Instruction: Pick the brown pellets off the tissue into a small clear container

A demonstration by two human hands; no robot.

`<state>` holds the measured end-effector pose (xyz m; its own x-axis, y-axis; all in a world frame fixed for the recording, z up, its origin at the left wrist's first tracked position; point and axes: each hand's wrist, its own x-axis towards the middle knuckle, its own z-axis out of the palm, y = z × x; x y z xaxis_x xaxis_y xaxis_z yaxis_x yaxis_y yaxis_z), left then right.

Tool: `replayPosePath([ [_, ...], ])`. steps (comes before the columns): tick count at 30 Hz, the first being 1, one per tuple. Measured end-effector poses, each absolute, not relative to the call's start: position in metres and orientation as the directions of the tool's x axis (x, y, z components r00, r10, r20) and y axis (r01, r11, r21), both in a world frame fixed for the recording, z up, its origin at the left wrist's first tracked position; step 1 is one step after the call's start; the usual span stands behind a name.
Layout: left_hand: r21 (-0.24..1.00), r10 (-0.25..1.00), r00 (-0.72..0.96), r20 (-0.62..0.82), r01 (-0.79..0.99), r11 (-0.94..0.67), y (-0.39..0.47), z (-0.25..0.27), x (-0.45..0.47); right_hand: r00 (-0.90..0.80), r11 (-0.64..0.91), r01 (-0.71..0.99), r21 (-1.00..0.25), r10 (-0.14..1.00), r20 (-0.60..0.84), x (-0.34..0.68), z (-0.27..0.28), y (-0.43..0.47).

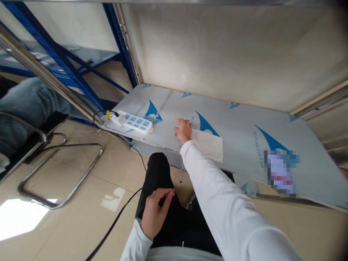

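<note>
My right hand [183, 130] reaches out over the film-covered shelf board [239, 137], its fingers curled down near the surface. Something small and pale shows by the fingertips, too unclear to name. Just right of the wrist lies a thin white sheet [209, 145], flat on the board and partly under my sleeve; its material cannot be made out. Above my lap, my left hand [156, 212] has thumb and fingertips brought together in a pinch. Whatever may be between them is too small to see.
A white power strip [138, 122] with a plugged-in adapter stands at the board's left end. A black cable [119, 214] runs down to the floor. A blurred-out item [280, 174] lies on the right. A seated person's leg [35, 101] and a metal chair frame [61, 145] are left.
</note>
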<state>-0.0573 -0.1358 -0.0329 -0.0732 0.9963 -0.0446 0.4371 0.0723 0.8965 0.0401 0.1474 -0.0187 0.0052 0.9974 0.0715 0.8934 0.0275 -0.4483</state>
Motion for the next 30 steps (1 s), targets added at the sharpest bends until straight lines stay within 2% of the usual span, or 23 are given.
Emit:
replayPosePath([
  [7,0.764,0.991,-0.098,0.096,0.645,-0.01,-0.149,-0.057,-0.06,0.061,-0.032,0.914,-0.405,0.996,0.061,0.035,-0.025,0.141],
  [13,0.758,0.988,-0.101,0.119,0.652,-0.024,-0.148,-0.058,-0.059,0.063,-0.055,0.926,-0.375,0.998,0.011,0.047,-0.012,0.148],
  [21,0.74,0.987,-0.101,0.125,0.672,-0.025,-0.151,-0.057,-0.058,0.033,-0.029,0.93,-0.366,0.999,0.005,0.058,-0.023,0.148],
  [30,0.74,0.984,-0.112,0.137,0.672,-0.026,-0.15,-0.057,-0.06,0.084,-0.021,0.888,-0.459,0.989,0.118,0.062,-0.02,0.146],
])
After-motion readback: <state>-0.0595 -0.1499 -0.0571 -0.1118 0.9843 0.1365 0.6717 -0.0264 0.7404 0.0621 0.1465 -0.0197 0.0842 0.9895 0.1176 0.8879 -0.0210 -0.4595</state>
